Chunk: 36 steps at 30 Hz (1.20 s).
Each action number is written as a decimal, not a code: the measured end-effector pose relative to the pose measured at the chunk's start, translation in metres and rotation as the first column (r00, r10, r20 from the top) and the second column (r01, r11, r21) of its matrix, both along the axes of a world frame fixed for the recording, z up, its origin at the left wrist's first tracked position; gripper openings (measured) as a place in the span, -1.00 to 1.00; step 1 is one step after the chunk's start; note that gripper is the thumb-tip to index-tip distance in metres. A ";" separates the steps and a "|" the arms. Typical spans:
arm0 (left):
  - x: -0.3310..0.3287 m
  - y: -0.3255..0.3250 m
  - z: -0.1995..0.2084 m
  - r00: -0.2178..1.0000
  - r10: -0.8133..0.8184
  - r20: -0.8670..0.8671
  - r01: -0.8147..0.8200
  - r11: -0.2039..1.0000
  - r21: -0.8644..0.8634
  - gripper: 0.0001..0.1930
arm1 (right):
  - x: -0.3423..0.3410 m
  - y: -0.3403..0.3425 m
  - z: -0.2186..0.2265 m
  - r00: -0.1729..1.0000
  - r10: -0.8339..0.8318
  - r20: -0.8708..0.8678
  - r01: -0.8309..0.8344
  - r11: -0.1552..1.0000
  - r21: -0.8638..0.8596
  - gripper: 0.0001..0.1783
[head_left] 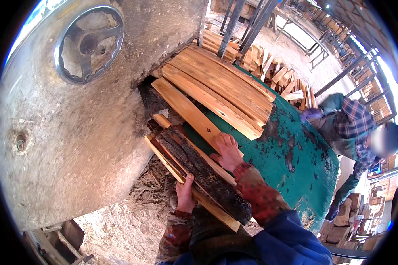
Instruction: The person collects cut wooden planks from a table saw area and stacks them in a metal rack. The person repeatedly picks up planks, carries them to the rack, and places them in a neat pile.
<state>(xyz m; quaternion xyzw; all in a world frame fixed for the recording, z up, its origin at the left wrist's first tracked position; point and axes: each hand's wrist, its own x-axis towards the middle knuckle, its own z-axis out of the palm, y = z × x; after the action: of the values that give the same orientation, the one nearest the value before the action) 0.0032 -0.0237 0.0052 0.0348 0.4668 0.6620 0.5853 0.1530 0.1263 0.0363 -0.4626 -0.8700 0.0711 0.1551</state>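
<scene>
A person's two bare hands work among sawn boards beside a large, stained machine panel [106, 128] with a round handwheel [89, 46] on it. The left hand [185, 194] grasps the outer side of a small stack of boards [216, 190], thumb laid over the edge, fingers out of sight; a dark slab [181, 152] tops the stack, with paler wood showing along both sides. This stack slants from close by the panel down to the person's lap. The right hand [229, 152] lies over the near end of a narrow plank [188, 108], fingers stretched along it; whether they grip its edges I cannot tell. The plank runs beside the stack, slanting up and left. A narrowing green gap parts it from several wide planks [221, 79] lying edge to edge on a green table [274, 154]. The table's scuffed surface stretches from those planks' near ends to its curved right edge, giving the right hand room on that side. Past that edge bends a co-worker [356, 123] in plaid sleeves and gloves. Offcuts [278, 77] lie heaped beyond the table's far edge; sawdust [115, 225] covers the ground below the panel.
</scene>
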 end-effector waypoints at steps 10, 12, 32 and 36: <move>-0.002 -0.006 -0.010 1.000 -0.004 -0.017 0.003 0.997 -0.077 -0.46 | 0.051 0.032 -0.006 0.949 -0.235 -0.208 0.150 0.922 -0.358 -0.66; -0.002 -0.006 -0.023 0.999 0.008 -0.035 -0.010 0.999 -0.050 -0.44 | 0.067 0.033 -0.003 0.894 -0.274 -0.355 0.089 0.884 -0.459 -0.66; 0.002 -0.001 -0.013 0.998 0.016 -0.068 -0.018 0.999 -0.037 -0.50 | 0.076 -0.031 0.006 0.856 -0.344 -0.385 0.043 0.792 -0.609 -0.54; 0.003 -0.002 -0.013 0.996 -0.016 -0.084 0.012 0.999 -0.044 -0.47 | 0.105 -0.039 0.009 0.914 -0.301 -0.271 0.035 0.726 -0.687 -0.55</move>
<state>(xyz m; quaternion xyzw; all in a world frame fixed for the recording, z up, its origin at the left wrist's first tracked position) 0.0058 -0.0254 -0.0079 0.0533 0.5052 0.6454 0.5704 0.2581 0.0872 0.0455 -0.5438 -0.6949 0.4482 0.1430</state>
